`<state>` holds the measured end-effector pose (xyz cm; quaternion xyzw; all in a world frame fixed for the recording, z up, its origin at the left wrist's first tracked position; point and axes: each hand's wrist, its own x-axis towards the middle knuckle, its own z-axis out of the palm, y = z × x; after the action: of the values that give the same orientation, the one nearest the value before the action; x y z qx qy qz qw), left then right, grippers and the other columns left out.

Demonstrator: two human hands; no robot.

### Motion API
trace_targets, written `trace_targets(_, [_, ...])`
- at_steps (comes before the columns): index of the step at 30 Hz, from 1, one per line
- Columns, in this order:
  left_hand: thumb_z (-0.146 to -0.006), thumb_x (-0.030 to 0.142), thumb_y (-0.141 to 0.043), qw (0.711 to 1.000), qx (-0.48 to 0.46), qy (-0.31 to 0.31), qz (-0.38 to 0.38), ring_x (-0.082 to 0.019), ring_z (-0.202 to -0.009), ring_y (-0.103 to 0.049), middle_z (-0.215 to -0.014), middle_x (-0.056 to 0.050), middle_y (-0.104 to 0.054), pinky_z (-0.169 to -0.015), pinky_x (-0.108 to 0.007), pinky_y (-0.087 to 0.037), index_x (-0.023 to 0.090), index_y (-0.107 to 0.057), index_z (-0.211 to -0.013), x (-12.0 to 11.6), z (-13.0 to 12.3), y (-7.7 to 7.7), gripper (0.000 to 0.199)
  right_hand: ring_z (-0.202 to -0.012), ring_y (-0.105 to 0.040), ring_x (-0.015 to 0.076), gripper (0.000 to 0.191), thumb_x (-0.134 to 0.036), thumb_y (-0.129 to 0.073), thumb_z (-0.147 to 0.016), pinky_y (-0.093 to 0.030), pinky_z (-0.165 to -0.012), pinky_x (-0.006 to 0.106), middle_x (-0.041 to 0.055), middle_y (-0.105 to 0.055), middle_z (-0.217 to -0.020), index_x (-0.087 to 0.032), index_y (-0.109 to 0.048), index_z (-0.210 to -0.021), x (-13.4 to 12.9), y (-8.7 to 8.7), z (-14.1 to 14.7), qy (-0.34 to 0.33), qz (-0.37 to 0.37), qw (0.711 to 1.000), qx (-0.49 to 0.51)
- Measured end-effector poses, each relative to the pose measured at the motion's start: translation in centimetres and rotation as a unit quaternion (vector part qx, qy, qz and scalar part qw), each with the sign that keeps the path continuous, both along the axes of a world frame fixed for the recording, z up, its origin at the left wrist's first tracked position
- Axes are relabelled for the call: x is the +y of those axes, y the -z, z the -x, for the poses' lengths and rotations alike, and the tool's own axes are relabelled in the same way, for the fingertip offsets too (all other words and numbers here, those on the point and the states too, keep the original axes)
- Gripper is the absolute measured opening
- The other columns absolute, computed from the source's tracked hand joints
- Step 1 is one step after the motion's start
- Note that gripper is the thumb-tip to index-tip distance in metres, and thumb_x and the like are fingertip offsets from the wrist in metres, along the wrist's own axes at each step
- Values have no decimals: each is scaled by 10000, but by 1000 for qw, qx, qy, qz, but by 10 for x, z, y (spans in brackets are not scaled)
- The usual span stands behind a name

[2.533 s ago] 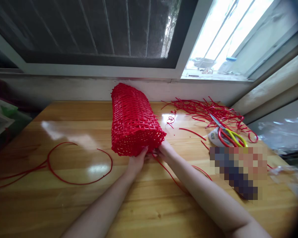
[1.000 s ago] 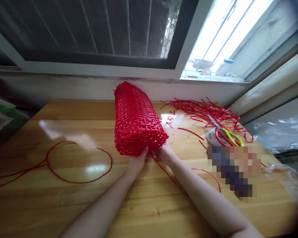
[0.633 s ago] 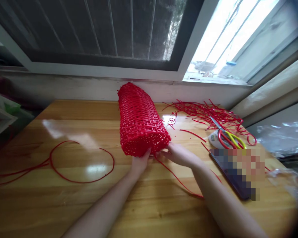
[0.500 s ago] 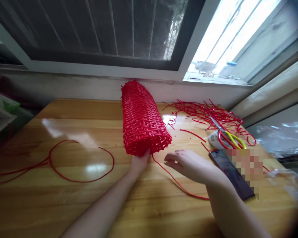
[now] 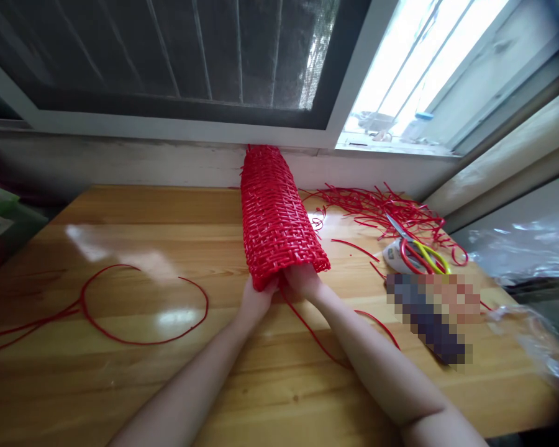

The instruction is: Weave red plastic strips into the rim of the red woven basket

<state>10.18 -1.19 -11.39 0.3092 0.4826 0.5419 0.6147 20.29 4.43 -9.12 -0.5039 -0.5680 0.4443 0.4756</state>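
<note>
Evidently your left hand point(image 5: 259, 299) grips the near rim of the red woven basket point(image 5: 279, 217) above the surface point(image 5: 270, 403); your right hand point(image 5: 305, 284) disappears inside, its grip impossible to tell. Pixelation obscures a dark object point(image 5: 423, 318); markings on the white item point(image 5: 391, 257) by the scissors point(image 5: 413, 241) are unreadable.

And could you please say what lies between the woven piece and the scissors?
In the head view, a curled red scrap, short red strips and a white object overlapped by the scissors lie there.
</note>
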Motion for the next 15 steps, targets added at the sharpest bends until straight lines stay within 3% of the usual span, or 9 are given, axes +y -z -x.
trace_targets(4, [-594,272,-743,998,-59,7,19,-252,-972,-610,-1095,-93,-630,-867,-436,-486,164,-567,-1043,0,-1,-6,495,-1025,-505,198,237,-266,-325,-861,-428,-890,374,115,-540,-1093,-206,-500,-1009,3,12,4,34,-30,999,12])
trace_targets(8, [-602,274,-740,996,-79,15,35,-234,-892,-638,-1017,-83,-661,-851,-446,-497,158,-592,-999,-1,-1,-13,440,-1111,-444,239,245,-272,-402,-832,-373,-941,428,132,-536,-1106,-189,-534,-1021,4,17,0,26,-89,987,-131])
trace_targets(12, [-658,299,-703,992,-80,76,65,-224,-862,-648,-983,-85,-676,-814,-428,-516,166,-602,-982,2,4,-16,364,-1085,-452,272,302,-293,-444,-820,-352,-927,444,151,-536,-1123,-157,-543,-1071,-16,-1,-20,-37,-150,937,-312])
trace_targets(15, [-672,256,-689,984,-94,117,100,-207,-845,-654,-946,-86,-690,-794,-369,-526,155,-621,-935,4,9,-19,289,-927,-542,241,244,-317,-429,-853,-427,-788,369,131,-595,-1007,-156,-583,-950,-46,-22,-40,-158,-89,906,-383])
